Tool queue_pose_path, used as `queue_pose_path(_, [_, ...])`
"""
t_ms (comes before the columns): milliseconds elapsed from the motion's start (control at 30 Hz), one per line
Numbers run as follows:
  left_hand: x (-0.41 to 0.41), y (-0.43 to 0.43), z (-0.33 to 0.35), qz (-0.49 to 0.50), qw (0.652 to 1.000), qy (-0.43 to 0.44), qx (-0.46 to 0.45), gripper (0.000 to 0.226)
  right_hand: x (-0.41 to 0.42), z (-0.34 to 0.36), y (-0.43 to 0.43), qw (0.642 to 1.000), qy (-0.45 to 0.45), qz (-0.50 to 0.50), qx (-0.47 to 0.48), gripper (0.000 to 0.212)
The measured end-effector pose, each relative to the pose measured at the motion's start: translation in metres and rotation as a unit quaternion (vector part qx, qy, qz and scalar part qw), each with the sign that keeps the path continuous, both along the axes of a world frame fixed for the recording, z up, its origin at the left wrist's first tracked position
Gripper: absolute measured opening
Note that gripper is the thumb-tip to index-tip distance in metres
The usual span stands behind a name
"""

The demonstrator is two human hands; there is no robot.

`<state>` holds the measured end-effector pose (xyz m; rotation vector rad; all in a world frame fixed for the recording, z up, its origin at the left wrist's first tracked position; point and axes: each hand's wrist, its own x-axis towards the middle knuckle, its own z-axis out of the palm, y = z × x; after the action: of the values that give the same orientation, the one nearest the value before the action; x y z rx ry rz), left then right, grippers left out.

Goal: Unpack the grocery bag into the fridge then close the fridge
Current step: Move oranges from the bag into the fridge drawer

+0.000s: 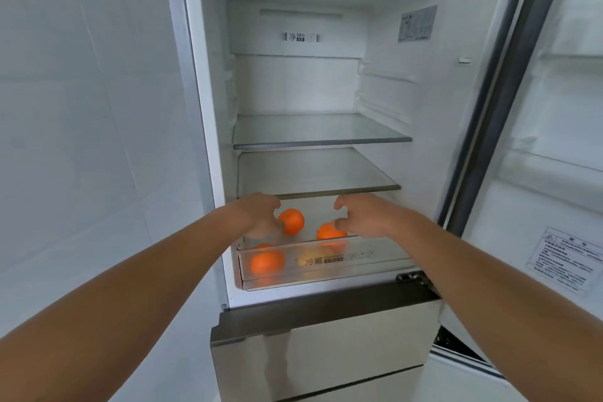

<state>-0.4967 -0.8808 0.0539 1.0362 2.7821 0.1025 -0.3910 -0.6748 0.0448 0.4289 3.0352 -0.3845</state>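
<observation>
Head view: both hands reach into the open fridge (408, 91), at its bottom drawer (378, 266).
Left hand (259, 215) half-curled, fingertips touching left orange (293, 221) at its 3 o'clock. Right hand (362, 215) likewise, right orange (328, 232) at 8 o'clock. Grip unclear on both. Third orange (267, 263) at 6 o'clock.

Fridge (385, 91), white inside, upper compartment open, with door (554, 192) swung out to the right. Two glass shelves, upper shelf (319, 130) above lower shelf (313, 173), both level. At the bottom, clear drawer (368, 263) with a printed label on its front wall. Three round orange fruits: left orange (293, 220) and right orange (328, 232) side by side and apart, seen over the drawer's rim; near orange (267, 263) at the left, seen through the front wall. Below, steel-fronted lower compartment (326, 349), closed.
</observation>
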Motion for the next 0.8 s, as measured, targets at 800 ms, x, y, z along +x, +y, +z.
queue_pose_path(800, [0.046, -0.357, -0.099, 0.196, 0.972, -0.122, 0.036, 0.053, -0.024, -0.083, -0.329, 0.981, -0.048, 0.182, -0.050, 0.031])
